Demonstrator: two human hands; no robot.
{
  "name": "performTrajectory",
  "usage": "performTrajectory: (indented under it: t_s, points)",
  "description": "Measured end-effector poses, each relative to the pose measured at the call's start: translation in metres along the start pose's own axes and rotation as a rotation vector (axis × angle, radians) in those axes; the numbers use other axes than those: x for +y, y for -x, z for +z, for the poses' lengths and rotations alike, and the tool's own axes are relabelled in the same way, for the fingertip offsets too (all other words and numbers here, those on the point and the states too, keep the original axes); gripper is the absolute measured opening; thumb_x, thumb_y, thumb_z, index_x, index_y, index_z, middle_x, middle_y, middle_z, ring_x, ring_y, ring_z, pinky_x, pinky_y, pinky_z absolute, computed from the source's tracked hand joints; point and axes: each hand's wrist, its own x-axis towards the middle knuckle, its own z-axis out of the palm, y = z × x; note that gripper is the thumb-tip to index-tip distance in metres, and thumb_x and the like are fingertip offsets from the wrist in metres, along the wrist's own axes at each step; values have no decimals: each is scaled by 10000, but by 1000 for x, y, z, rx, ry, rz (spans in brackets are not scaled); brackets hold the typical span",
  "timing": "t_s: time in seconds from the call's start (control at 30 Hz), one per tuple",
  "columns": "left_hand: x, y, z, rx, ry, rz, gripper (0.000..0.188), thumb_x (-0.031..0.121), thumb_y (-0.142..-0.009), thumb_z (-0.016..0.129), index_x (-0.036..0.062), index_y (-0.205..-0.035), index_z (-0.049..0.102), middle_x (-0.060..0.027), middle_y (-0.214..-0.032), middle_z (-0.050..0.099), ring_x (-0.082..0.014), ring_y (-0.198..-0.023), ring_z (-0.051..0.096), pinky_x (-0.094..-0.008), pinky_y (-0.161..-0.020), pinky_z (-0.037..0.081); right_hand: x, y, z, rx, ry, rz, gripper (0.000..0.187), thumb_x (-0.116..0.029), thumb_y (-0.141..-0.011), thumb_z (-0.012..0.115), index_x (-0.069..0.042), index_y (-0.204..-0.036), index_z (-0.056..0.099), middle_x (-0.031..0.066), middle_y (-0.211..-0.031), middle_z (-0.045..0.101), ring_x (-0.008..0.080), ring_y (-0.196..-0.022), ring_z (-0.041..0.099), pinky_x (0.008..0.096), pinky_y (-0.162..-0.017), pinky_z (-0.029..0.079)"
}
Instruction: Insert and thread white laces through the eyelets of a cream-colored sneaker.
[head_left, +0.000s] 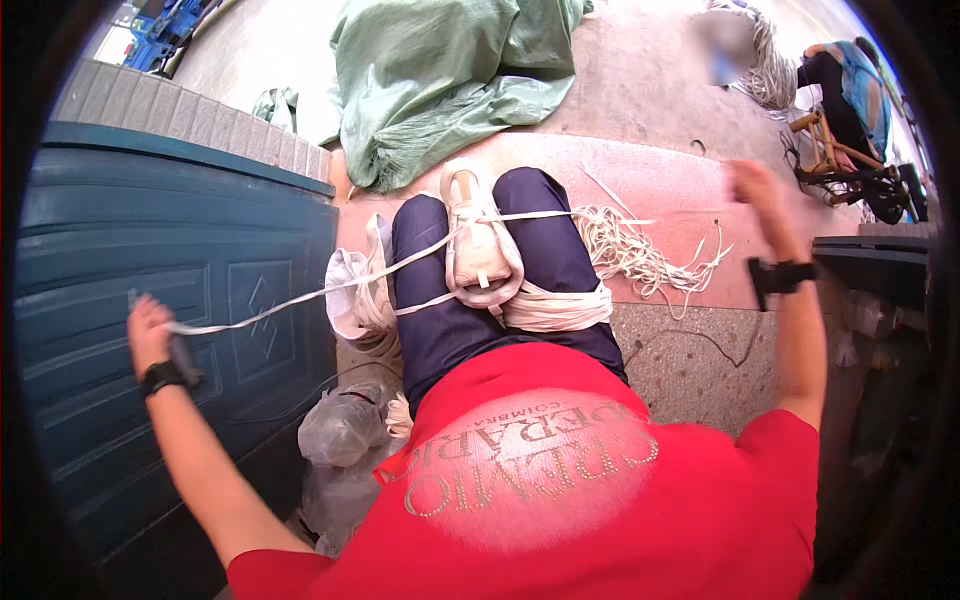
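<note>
A pale beige shoe (480, 262) is held between my knees, its toe end toward me. A white shoelace (320, 290) crosses the shoe and runs out to both sides. Far to the left, my left hand (150, 332) is closed on one end of it; a small grey thing shows beside that hand, its kind unclear. My right hand (762, 200) is raised far to the right and smeared by motion. Its fingers look closed, and the lace stretches faintly toward them. A bundle of white laces (558, 308) lies over my right thigh.
A loose heap of laces (645, 250) lies right of my knees. Pale shoes (355, 290) and clear plastic bags (340, 425) are at my left. A blue panelled door (140, 240) flanks me. Ahead lie a green tarp (450, 80) and, farther right, a lace hank (768, 70).
</note>
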Motion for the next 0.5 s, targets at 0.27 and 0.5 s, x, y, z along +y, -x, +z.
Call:
performTrajectory:
  t_s: [0.27, 0.5]
  points:
    - [-39, 188, 347, -919, 247, -1033, 165, 268, -882, 466, 109, -837, 465, 40, -595, 388, -69, -457, 346, -188, -339, 243, -43, 33, 275, -662, 609, -669, 192, -132, -813, 445, 19, -817, 563, 153, -922, 572, 303, -913, 534, 387, -775, 427]
    - [-27, 177, 371, -673, -222, -13, 262, 254, -849, 526, 48, -990, 606, 2, -701, 557, -66, -521, 458, -181, -423, 344, -41, 13, 299, -280, 692, -717, 186, -145, -737, 470, -34, -791, 609, 106, -967, 561, 261, -947, 504, 405, -790, 391]
